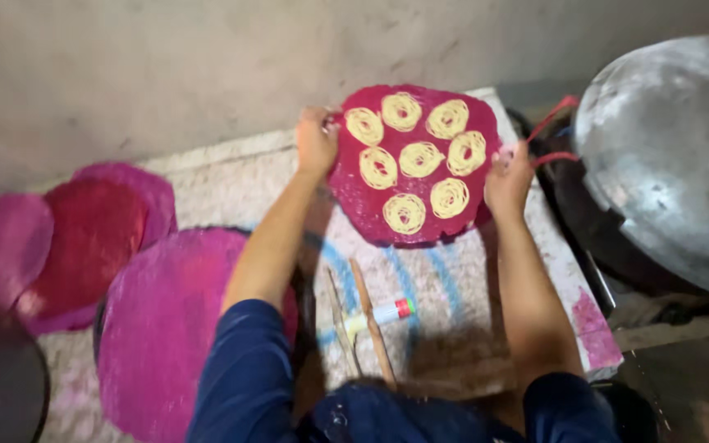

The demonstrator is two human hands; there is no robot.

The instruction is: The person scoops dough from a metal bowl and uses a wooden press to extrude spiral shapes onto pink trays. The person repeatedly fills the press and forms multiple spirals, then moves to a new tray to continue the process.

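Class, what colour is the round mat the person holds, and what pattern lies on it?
The round mat is deep pink-red, bearing seven pale yellow spirals; head view.

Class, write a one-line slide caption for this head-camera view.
Both hands, left and right, hold a red round mat bearing seven yellow noodle coils.

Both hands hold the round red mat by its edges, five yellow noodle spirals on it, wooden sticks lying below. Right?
Not quite: the head view shows seven yellow noodle spirals, not five. The rest holds: the left hand and right hand grip opposite edges of the round red mat, and the wooden sticks lie below it.
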